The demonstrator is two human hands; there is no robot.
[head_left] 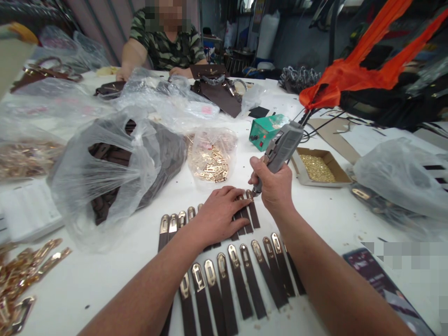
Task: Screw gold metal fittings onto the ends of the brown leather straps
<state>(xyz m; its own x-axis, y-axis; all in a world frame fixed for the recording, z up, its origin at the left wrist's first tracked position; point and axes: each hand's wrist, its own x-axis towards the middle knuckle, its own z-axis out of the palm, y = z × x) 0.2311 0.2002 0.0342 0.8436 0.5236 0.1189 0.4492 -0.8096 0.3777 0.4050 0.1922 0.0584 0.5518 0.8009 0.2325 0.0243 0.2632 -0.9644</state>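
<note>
Square Tip, Steady Strap

The right grip (276, 184) is wrapped around a grey driver (285, 142), its tip at an upper-row strap (255, 218) on the bench (105, 275). The left grip (220, 212), spread flat, covers neighbouring straps (245, 214). Holding the driver square, fingers clear, should limit slips.

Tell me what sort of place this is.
Probably a workshop for bags or similar goods: dark straps with gold-coloured metal ends lie in rows on a white table, the right hand grips a grey handheld tool, and a box holds small gold-coloured pieces.
</note>
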